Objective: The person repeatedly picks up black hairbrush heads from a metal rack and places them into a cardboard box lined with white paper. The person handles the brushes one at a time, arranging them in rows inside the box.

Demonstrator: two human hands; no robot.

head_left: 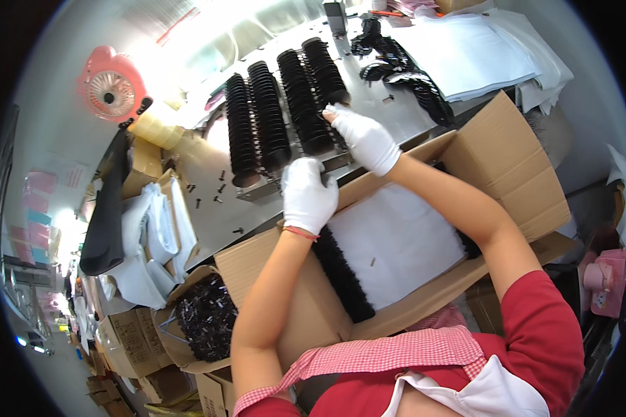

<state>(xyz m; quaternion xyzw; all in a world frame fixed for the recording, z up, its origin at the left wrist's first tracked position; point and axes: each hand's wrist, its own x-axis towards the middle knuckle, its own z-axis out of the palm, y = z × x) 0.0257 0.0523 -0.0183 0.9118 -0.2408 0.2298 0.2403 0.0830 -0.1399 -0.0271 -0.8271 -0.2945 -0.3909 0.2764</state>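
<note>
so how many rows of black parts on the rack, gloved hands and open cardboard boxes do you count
rows of black parts on the rack: 4
gloved hands, left hand and right hand: 2
open cardboard boxes, the big box and the small box of loose black parts: 2
total: 8

Strong glare washes the table (209, 174) up-left of the hands; centre sharp, rim bent and dark, soft blur at edges.
</note>
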